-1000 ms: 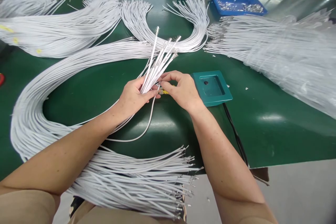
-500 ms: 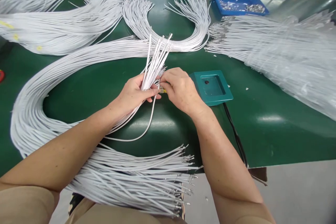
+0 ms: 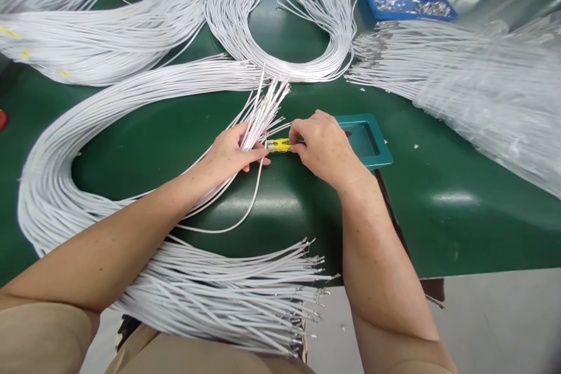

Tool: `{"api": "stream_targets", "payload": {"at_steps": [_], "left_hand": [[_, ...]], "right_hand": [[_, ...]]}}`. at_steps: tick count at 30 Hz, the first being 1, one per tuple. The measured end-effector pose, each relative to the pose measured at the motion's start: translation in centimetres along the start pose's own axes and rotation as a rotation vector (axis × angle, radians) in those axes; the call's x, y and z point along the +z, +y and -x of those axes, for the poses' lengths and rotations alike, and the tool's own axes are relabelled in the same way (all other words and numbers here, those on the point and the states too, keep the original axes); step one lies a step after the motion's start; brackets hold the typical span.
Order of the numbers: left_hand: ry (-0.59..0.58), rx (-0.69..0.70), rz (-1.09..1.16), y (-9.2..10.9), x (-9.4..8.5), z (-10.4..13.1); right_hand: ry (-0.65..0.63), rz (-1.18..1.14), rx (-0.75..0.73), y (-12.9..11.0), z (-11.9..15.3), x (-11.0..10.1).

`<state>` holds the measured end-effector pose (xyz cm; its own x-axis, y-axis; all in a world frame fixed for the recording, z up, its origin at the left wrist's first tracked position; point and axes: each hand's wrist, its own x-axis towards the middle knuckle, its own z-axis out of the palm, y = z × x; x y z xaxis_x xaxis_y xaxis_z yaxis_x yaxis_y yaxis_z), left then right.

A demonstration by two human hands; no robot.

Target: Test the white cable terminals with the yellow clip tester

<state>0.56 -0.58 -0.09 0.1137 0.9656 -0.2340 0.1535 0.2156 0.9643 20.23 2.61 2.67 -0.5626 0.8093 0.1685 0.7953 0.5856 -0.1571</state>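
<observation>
My left hand (image 3: pixel 234 152) is closed round a bunch of white wires (image 3: pixel 263 108), whose ends fan upward past the fingers. One wire loops down below this hand. At its fingertips is a small yellow piece (image 3: pixel 279 145) with a silvery end; its exact kind is unclear. My right hand (image 3: pixel 324 146) is pinched shut at the right end of that piece, close to a few stray wire tips. What lies between the right fingertips is hidden. Behind the right hand stands a green device with a square recessed top (image 3: pixel 370 143), partly covered by the hand.
A curved bundle of white wires (image 3: pixel 48 158) sweeps round at left, its metal-tipped ends (image 3: pixel 302 298) near the table's front edge. More wire bundles (image 3: pixel 109 41) lie behind. A blue tray (image 3: pixel 407 0) holds small metal parts. Plastic-wrapped wires (image 3: pixel 482 82) cover the right.
My right hand has moved right, away from my left hand, so more of the yellow piece shows. The held wire ends have tipped slightly lower. My left hand has barely moved.
</observation>
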Motion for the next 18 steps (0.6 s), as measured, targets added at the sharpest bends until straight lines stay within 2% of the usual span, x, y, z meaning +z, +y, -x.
{"api": "stream_targets", "payload": {"at_steps": [7, 12, 18], "left_hand": [[0.027, -0.019, -0.111, 0.0, 0.6, 0.0], [0.012, 0.004, -0.121, -0.3, 0.7, -0.1], [-0.028, -0.036, -0.072, -0.2, 0.4, -0.2]], "right_hand": [[0.076, -0.045, 0.037, 0.2, -0.1, 0.6], [0.081, -0.119, 0.036, 0.2, 0.2, 0.2], [0.283, -0.197, 0.129, -1.0, 0.0, -1.0]]}}
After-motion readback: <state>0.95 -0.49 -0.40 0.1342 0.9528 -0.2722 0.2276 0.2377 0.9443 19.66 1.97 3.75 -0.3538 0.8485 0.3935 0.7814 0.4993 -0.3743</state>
